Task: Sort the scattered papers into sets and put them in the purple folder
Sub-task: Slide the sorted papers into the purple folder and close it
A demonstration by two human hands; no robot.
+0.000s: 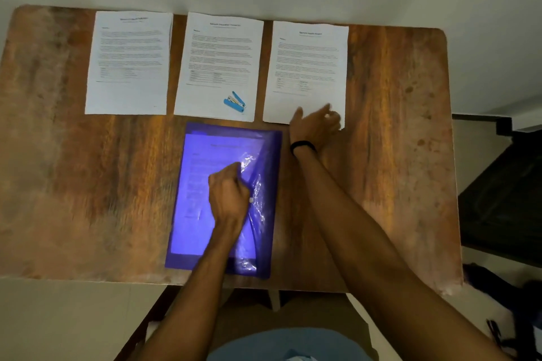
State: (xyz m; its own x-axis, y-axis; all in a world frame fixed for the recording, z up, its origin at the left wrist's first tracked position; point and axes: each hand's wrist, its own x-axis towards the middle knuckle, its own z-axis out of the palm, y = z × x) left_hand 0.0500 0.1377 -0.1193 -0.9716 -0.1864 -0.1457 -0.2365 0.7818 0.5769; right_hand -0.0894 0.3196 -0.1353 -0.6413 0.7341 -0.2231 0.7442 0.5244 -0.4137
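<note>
Reaching across the tabletop [396, 155], the right hand [315, 126] lies over the near corner of the right set [308, 67]. Its fingers are loosely bent, and blur hides whether they pinch the sheets or only touch them. The left hand [228, 196] rests knuckles-up on the folder [271, 173], fingers curled down at the crinkled flap and seemingly pinching it. The folder lies close in front of the person, its long axis running away from them, and one printed set shows through its cover. Three sets sit in a row along the far edge, long axes parallel to the folder's: the left set [129, 61], the middle set [218, 64] with a blue stapler [234, 102] on its near corner, and the right set. The right set lies just beyond the folder's far right corner, so the right hand is much the nearer. The flap appears to lift on the folder's right side. If so, the set would have to come toward the person and then leftward, keeping its long axis as it lies.
</note>
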